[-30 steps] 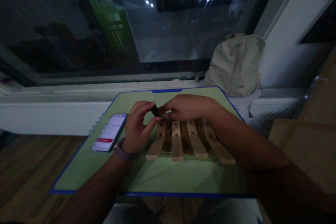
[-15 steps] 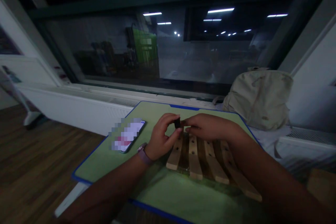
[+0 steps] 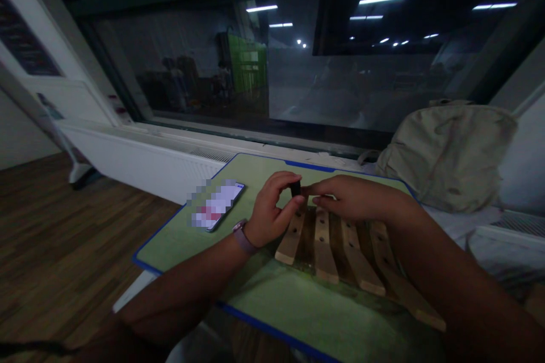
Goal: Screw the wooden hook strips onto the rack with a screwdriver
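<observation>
Between the thumb and index finger of my left hand [image 3: 276, 204] is a small black piece [image 3: 295, 188], roughly block-shaped and upright; its exact kind is too small to tell. The hand is closed in a pinch above the far end of the leftmost wooden slat. My right hand [image 3: 355, 197] reaches in from the other side, index finger stretched to the black piece. Its two visible fingertips are apart, with nothing seen between them. Under both hands lie several pale wooden slats [image 3: 326, 258] with dark holes, side by side over darker brown wood; my right hand hides their far ends.
A smartphone [image 3: 218, 207] with a lit, blurred screen lies left on the green, blue-edged table [image 3: 187, 258]. Behind the table run a white radiator [image 3: 140, 156] and a dark window [image 3: 310, 91]. At the back right stands a beige backpack [image 3: 451, 156].
The view has shifted, so everything sits a little further right and mostly higher. My left hand keeps its pinch on the black piece, and my right finger stays close against it.
</observation>
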The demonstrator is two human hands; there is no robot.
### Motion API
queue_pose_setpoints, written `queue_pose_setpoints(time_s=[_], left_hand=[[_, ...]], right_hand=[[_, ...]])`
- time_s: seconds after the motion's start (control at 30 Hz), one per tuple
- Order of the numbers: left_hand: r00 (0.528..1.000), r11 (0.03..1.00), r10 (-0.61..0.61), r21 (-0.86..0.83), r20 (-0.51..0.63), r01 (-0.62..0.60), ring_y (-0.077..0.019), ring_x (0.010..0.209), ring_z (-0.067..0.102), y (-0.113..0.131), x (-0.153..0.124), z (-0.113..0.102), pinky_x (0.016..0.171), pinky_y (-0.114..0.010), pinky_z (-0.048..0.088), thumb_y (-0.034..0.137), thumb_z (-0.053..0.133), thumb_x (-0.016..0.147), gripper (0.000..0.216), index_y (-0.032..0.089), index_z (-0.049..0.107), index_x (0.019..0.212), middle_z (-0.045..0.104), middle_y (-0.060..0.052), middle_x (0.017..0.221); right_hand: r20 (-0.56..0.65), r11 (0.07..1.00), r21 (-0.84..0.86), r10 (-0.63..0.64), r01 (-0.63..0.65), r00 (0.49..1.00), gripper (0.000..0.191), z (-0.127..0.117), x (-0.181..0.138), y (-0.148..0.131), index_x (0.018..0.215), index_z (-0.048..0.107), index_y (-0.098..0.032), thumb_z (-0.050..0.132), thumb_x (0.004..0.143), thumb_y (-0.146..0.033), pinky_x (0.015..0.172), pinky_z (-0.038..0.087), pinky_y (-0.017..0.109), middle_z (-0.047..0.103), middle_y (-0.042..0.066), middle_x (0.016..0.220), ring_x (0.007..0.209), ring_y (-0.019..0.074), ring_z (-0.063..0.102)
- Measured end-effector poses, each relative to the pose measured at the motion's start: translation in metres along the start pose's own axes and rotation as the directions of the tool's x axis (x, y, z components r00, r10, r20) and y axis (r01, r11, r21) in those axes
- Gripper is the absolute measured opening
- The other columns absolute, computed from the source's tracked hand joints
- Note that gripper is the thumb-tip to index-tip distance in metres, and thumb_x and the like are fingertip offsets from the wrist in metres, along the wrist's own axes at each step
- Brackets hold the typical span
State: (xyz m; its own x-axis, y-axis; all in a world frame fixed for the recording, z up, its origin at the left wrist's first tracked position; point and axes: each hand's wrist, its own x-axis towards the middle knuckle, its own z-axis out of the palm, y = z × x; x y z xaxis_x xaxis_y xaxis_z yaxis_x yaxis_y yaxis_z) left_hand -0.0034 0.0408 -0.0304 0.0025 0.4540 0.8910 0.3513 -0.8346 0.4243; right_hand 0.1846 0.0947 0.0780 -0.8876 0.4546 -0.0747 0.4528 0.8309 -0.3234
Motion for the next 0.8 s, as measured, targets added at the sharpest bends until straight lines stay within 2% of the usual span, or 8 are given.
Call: queue_pose_setpoints(time_s=[0.07, 0.13, 0.3, 0.37, 0.47, 0.57, 0.7, 0.8], left_hand=[[1.000, 0.998, 0.028, 0.061, -0.009, -0.027, -0.0202, 0.101, 0.060, -0.0015, 0.0012, -0.0015, 0.085, -0.036, 0.055, 0.024, 0.070, 0.088, 0.040, 0.027, 0.058, 0.126, 0.062, -0.008, 0.109], [1.000, 0.996, -0.012, 0.084, -0.001, 0.012, -0.0191, 0.098, 0.060, -0.0016, 0.0011, -0.0017, 0.083, -0.035, 0.055, 0.023, 0.068, 0.089, 0.042, 0.028, 0.058, 0.129, 0.063, -0.007, 0.108], [0.992, 0.991, -0.117, -0.058, 0.037, 0.119, -0.0177, 0.102, 0.067, 0.0022, -0.0041, 0.0009, 0.088, -0.035, 0.058, 0.019, 0.053, 0.098, 0.051, 0.031, 0.043, 0.146, 0.064, -0.010, 0.119], [0.996, 0.994, -0.081, -0.073, 0.045, 0.084, -0.0180, 0.101, 0.067, 0.0031, -0.0044, -0.0001, 0.088, -0.036, 0.058, 0.019, 0.053, 0.098, 0.046, 0.029, 0.047, 0.142, 0.064, -0.010, 0.117], [1.000, 1.000, -0.004, 0.024, 0.022, 0.003, -0.0207, 0.104, 0.064, 0.0022, -0.0018, -0.0038, 0.088, -0.037, 0.057, 0.023, 0.066, 0.090, 0.039, 0.027, 0.058, 0.128, 0.064, -0.009, 0.112], [0.999, 0.996, -0.038, 0.083, -0.002, 0.038, -0.0191, 0.098, 0.064, 0.0016, 0.0008, -0.0056, 0.084, -0.034, 0.056, 0.023, 0.072, 0.087, 0.040, 0.027, 0.061, 0.125, 0.065, -0.007, 0.107], [0.989, 0.988, -0.149, -0.027, 0.016, 0.150, -0.0173, 0.098, 0.069, 0.0057, 0.0010, -0.0024, 0.086, -0.035, 0.059, 0.022, 0.055, 0.098, 0.043, 0.029, 0.050, 0.140, 0.066, -0.009, 0.118], [0.990, 0.988, -0.130, -0.077, 0.048, 0.133, -0.0171, 0.099, 0.069, 0.0081, 0.0020, -0.0014, 0.089, -0.037, 0.059, 0.020, 0.048, 0.100, 0.042, 0.028, 0.047, 0.141, 0.065, -0.010, 0.119]], right_hand=[[-0.007, 1.000, 0.009, 0.016, -0.015, 1.000, 0.033, 0.0006, -0.0001, 0.0001, 0.117, 0.075, -0.025, 0.053, 0.094, -0.025, 0.082, 0.051, 0.029, 0.079, 0.007, 0.110, 0.094, 0.0231, 0.073], [-0.012, 1.000, 0.005, 0.018, -0.018, 1.000, 0.032, 0.0010, 0.0000, 0.0002, 0.118, 0.075, -0.026, 0.054, 0.093, -0.026, 0.081, 0.051, 0.029, 0.080, 0.006, 0.110, 0.094, 0.0235, 0.073], [0.020, 0.999, -0.027, 0.022, -0.021, 1.000, 0.034, -0.0007, -0.0002, -0.0025, 0.119, 0.074, -0.021, 0.050, 0.096, -0.026, 0.079, 0.050, 0.029, 0.080, 0.009, 0.107, 0.091, 0.0230, 0.073], [0.024, 1.000, -0.015, 0.021, -0.021, 0.999, 0.033, -0.0014, -0.0007, -0.0041, 0.117, 0.075, -0.019, 0.050, 0.096, -0.026, 0.079, 0.050, 0.029, 0.079, 0.010, 0.107, 0.089, 0.0228, 0.073], [0.009, 0.999, 0.031, 0.014, -0.014, 1.000, 0.030, -0.0009, -0.0009, -0.0045, 0.113, 0.075, -0.022, 0.053, 0.094, -0.026, 0.078, 0.049, 0.029, 0.079, 0.008, 0.108, 0.091, 0.0225, 0.073], [-0.002, 0.998, 0.055, 0.003, -0.002, 1.000, 0.031, 0.0008, -0.0002, -0.0016, 0.114, 0.075, -0.023, 0.053, 0.094, -0.027, 0.080, 0.050, 0.029, 0.079, 0.007, 0.108, 0.093, 0.0230, 0.072], [-0.003, 0.999, 0.054, 0.008, -0.007, 1.000, 0.032, 0.0021, 0.0005, 0.0028, 0.117, 0.076, -0.025, 0.055, 0.093, -0.030, 0.078, 0.050, 0.029, 0.080, 0.006, 0.103, 0.090, 0.0236, 0.072], [0.005, 0.999, 0.048, 0.017, -0.017, 1.000, 0.032, 0.0018, 0.0002, 0.0031, 0.116, 0.076, -0.025, 0.055, 0.093, -0.030, 0.077, 0.050, 0.029, 0.080, 0.006, 0.103, 0.087, 0.0234, 0.072]])
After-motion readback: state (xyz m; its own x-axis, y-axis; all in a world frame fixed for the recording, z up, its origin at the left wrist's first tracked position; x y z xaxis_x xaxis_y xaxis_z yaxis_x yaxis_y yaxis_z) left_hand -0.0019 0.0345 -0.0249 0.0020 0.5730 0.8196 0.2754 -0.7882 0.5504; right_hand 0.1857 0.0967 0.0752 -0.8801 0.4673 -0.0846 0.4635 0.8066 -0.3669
